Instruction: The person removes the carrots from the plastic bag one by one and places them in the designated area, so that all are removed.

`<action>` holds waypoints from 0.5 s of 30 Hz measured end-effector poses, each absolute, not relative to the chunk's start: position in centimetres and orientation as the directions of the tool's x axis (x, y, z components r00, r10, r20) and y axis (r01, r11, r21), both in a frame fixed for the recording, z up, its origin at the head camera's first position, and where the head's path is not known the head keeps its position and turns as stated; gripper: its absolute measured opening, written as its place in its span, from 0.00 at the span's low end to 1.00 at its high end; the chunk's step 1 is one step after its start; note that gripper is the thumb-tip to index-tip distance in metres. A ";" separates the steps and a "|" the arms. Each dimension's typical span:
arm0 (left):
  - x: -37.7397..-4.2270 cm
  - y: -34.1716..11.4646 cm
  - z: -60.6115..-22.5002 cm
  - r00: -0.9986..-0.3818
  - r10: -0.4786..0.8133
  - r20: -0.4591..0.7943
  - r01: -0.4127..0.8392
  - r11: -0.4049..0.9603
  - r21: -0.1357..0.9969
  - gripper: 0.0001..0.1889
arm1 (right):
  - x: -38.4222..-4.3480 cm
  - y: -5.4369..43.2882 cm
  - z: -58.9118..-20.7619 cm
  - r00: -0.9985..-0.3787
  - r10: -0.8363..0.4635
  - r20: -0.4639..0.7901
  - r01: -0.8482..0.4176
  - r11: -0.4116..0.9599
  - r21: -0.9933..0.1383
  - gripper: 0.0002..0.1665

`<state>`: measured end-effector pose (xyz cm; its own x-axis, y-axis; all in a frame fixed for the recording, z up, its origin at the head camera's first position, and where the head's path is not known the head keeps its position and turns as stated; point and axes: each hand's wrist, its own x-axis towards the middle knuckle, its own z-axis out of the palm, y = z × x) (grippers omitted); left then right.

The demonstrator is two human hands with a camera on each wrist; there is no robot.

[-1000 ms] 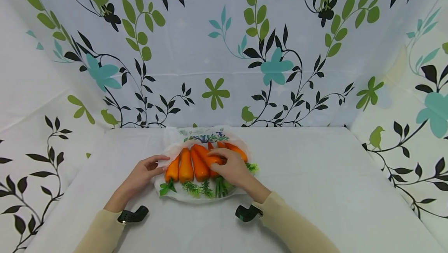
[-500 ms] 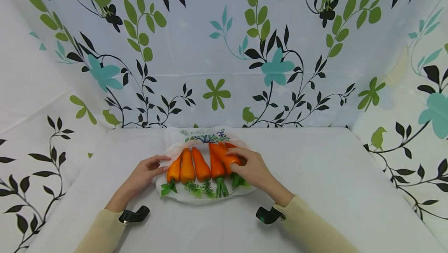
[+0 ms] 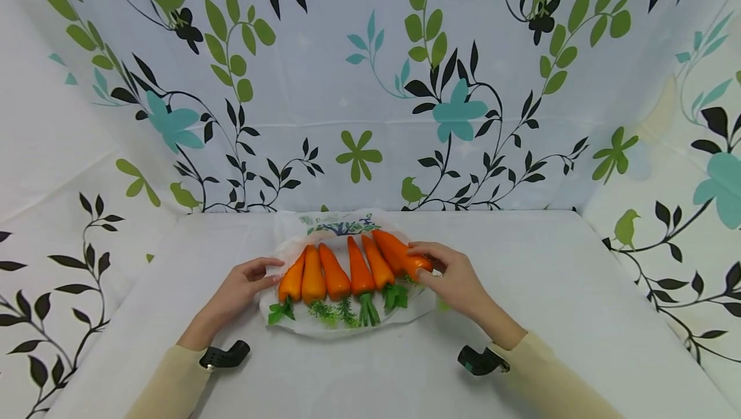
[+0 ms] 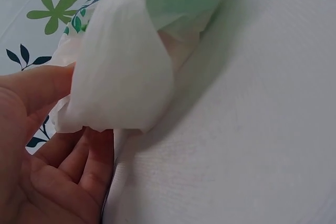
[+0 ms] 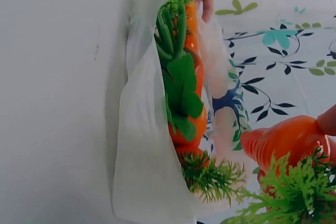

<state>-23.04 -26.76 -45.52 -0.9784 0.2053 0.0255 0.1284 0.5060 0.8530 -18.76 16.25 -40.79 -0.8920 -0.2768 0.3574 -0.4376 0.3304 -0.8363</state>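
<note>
Several orange carrots (image 3: 361,271) with green tops lie side by side on a white plastic bag (image 3: 347,331) printed with a tree. My right hand (image 3: 460,280) grips one carrot (image 3: 421,267) at the right end of the row, over the bag's right side. In the right wrist view this carrot (image 5: 289,137) is held apart from the row, its feathery top (image 5: 299,198) hanging near the camera. On the other side, my left hand (image 3: 240,290) holds the bag's left edge. In the left wrist view, the bag's folded edge (image 4: 123,77) sits between thumb and fingers.
A white cloth (image 3: 324,380) covers the table. Behind it hangs a curtain (image 3: 301,84) patterned with leaves and birds. A black strap-on device (image 3: 224,356) sits at the left wrist, and another such device (image 3: 483,360) at the right.
My right hand has carried its carrot rightward, from the middle of the row to its right end, uncovering the carrots there. My left hand stays at the bag's edge.
</note>
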 end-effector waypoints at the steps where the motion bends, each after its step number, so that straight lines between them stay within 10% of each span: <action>1: -23.1 -26.8 -45.6 -0.978 0.206 0.029 0.131 0.505 0.853 0.18 | -18.7 16.5 -40.8 -0.890 -0.274 0.364 -0.442 0.326 -0.836 0.21; 15: -23.3 -26.9 -46.0 -0.976 0.214 0.044 0.145 0.484 0.863 0.16 | -19.1 19.9 -41.1 -0.894 -0.203 0.400 -0.447 0.338 -0.828 0.20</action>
